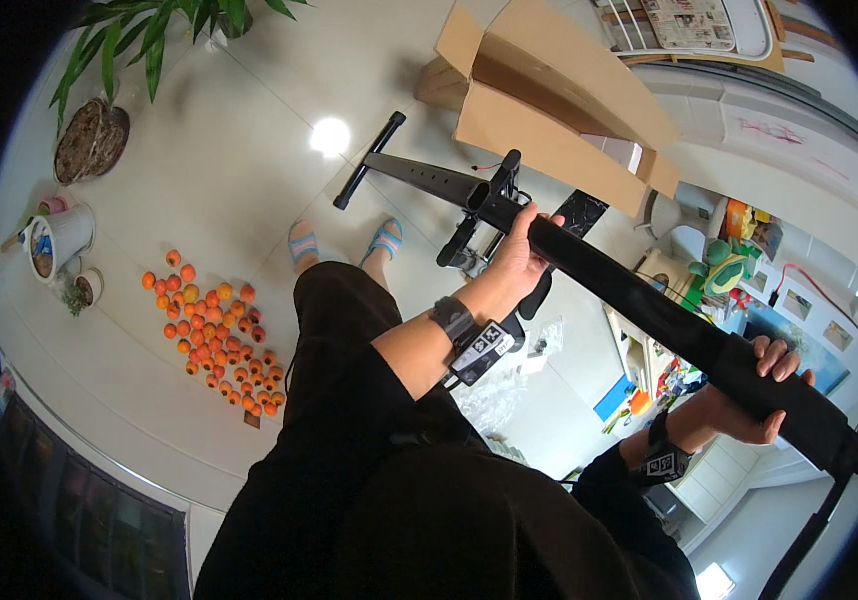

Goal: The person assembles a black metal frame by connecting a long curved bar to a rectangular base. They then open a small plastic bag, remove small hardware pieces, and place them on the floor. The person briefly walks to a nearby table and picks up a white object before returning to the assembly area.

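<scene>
A long black post slants from the middle of the view to the right side, where black tubing adjoins it. My left hand is closed around the post near its lower end. Farther up, my right hand wraps round a thicker stretch of the same post, its fingers curled over the edge. The low end meets a black metal frame, which has a row of holes and a crossbar foot on the floor. Beside the joint are dark parts, partly hidden behind my left arm.
An open cardboard box stands beyond the frame. Many orange fruits lie on the tiled floor at left, near my sandalled feet. Potted plants line the far left. Clear plastic wrapping lies below my left forearm.
</scene>
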The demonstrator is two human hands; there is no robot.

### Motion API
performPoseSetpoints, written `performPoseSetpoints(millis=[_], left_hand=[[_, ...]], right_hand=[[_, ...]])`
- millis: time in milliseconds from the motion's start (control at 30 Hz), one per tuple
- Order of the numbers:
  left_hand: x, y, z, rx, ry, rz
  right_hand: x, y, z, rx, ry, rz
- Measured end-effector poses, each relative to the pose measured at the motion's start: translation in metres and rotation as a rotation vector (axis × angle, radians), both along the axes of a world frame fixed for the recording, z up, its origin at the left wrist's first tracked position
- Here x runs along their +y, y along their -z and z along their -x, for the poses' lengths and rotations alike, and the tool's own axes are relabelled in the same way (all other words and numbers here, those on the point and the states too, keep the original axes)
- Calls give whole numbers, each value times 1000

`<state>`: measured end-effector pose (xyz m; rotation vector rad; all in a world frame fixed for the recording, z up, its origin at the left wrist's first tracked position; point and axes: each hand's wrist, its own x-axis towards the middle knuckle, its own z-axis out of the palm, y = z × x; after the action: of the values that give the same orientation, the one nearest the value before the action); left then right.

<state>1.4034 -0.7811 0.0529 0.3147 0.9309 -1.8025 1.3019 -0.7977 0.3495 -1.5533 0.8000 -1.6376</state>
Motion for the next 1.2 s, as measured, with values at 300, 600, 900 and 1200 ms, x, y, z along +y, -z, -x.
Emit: performPoseSetpoints(millis=[300, 600, 900, 1200], left_hand=[[-2, 20, -10, 3, 53, 51], [-6, 29, -12, -72, 86, 43], [-7, 33, -8, -28, 56, 52], [-12, 37, -8, 7, 59, -11]], right_hand=[[12, 23, -1, 85, -1, 9], [15, 31, 1, 60, 18, -22], [13, 27, -3, 177, -154, -11], [3, 25, -31, 206, 81, 27]])
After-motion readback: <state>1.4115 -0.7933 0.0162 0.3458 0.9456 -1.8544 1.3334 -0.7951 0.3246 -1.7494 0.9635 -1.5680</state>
